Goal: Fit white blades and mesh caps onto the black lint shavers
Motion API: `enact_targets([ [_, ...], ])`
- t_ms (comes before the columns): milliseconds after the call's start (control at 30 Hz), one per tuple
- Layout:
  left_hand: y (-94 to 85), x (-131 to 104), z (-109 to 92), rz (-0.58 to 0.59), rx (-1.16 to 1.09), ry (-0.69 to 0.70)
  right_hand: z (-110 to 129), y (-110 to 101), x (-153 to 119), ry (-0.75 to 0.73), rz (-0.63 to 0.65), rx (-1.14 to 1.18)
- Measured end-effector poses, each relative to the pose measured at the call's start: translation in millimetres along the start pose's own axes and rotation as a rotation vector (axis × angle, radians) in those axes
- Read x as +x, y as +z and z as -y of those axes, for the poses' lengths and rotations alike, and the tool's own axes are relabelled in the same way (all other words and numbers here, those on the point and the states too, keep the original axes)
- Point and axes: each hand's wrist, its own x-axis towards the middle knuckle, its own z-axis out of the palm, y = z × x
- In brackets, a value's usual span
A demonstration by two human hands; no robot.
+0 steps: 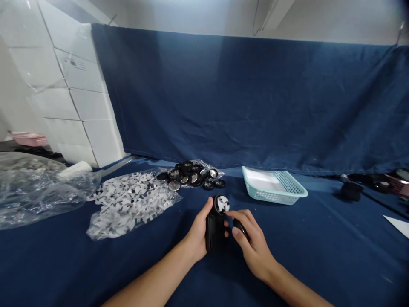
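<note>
Bare forearms (155, 277) reached in from the bottom edge, over a table (172, 264) covered in dark blue cloth, and the person's two hands came together near the middle. The left hand (198, 236) had its grip closed around a black handheld body (215, 238), the thumb up along its near side and fingertips showing at the far side. At the top of that body sat a round black head with a white insert (223, 203) inside its rim. The right hand (254, 245) had a narrow grip, with a small dark piece (241, 229) held between thumb and curled fingers, while its index fingertip met the lower edge of the round head; what the dark piece was could not be told. Beyond the hands, a heap of round black parts (191, 174), some with shiny faces, lay partly on clear plastic. To the left of it, an opened clear bag spilled many small white pieces (131, 202). To the right stood a pale teal basket (271, 197), with something flat and white inside. Behind everything hung a blue curtain (239, 98), beside stacked white boxes (87, 100) at the left.
</note>
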Motion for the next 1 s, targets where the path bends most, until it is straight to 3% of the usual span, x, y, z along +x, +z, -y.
enact_targets([
  [400,11.0,-2.9,0.7,-0.009,-0.069,0.064,2.8,0.7,2.4,0.113,0.051,-0.245],
  [567,6.4,0.9,1.4,0.01,-0.005,0.061,3.8,-3.1,4.2,0.153,0.034,-0.313],
  [800,1.5,4.0,1.5,-0.015,0.063,0.026,3.8,-5.1,3.7,0.09,-0.004,-0.262],
  [1000,4.1,2.4,0.7,-0.003,0.071,0.039,-0.3,-3.0,2.2,0.141,-0.04,-0.16],
])
